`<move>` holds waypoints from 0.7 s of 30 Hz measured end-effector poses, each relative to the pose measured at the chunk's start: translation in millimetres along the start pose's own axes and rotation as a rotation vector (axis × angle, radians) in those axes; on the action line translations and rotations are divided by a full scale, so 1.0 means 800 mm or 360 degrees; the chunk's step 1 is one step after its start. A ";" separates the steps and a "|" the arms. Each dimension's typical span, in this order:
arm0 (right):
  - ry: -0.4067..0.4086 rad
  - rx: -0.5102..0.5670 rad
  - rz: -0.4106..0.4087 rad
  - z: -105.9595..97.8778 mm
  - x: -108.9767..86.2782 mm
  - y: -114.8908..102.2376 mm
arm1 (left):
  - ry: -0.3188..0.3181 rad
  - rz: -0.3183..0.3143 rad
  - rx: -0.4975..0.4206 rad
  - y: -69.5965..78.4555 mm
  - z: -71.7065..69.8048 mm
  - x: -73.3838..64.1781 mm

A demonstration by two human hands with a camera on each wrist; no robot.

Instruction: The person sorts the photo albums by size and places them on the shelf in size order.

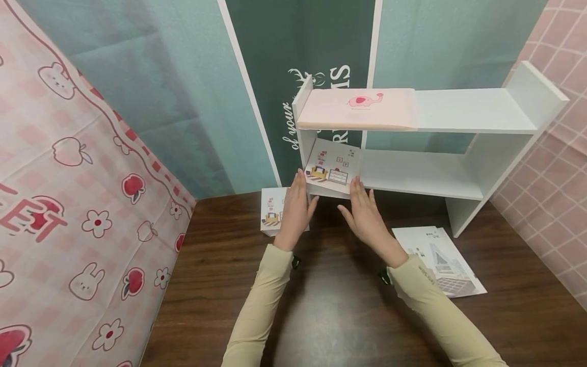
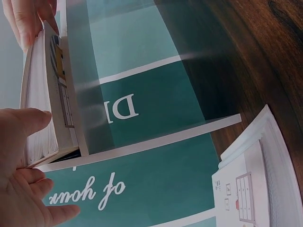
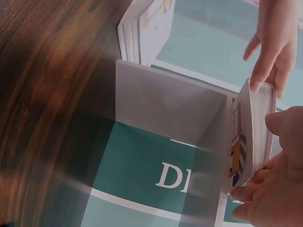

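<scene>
A thick book (image 1: 331, 168) with a yellow sofa on its cover lies on the middle level of the white shelf (image 1: 422, 173), at its left end. My left hand (image 1: 295, 211) is at the book's left front corner. In the left wrist view its thumb touches the page edges (image 2: 39, 94), with its other fingers beside the book's end. My right hand (image 1: 367, 216) is at the book's right front corner, fingers fairly straight along that side. In the right wrist view the right thumb (image 3: 277, 122) touches the front edge. The book's back is hidden inside the shelf.
A similar book (image 1: 271, 206) stands on the dark wooden table (image 1: 321, 306) beside my left hand. Pink elephant packaging (image 1: 362, 108) covers the top shelf's left part. Printed books or booklets (image 1: 447, 262) lie by my right forearm. Patterned cloth (image 1: 105, 204) hangs at left.
</scene>
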State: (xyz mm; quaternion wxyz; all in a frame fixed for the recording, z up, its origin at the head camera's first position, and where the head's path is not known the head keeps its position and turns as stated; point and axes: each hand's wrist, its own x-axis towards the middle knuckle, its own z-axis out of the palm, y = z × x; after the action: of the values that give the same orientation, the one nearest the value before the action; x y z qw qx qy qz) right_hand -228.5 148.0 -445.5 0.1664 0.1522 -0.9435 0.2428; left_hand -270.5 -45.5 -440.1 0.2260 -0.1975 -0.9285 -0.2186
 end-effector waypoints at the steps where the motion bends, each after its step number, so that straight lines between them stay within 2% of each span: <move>1: 0.0001 -0.0003 0.0000 0.000 0.000 0.000 | -0.0003 -0.0001 -0.0001 0.000 0.000 0.000; 9: 0.0011 -0.0011 -0.0015 0.002 0.004 0.004 | 0.0004 0.0009 -0.0006 0.000 0.003 0.002; 21: -0.0005 -0.0021 -0.0006 0.003 0.007 0.006 | -0.0075 -0.0006 0.0009 0.001 0.001 0.008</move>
State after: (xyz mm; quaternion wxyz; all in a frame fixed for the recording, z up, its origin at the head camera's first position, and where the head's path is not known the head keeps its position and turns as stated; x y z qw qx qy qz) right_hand -235.6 149.9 -447.0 0.1664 0.1531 -0.9451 0.2360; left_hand -275.4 -42.7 -436.8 0.2044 -0.2003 -0.9345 -0.2116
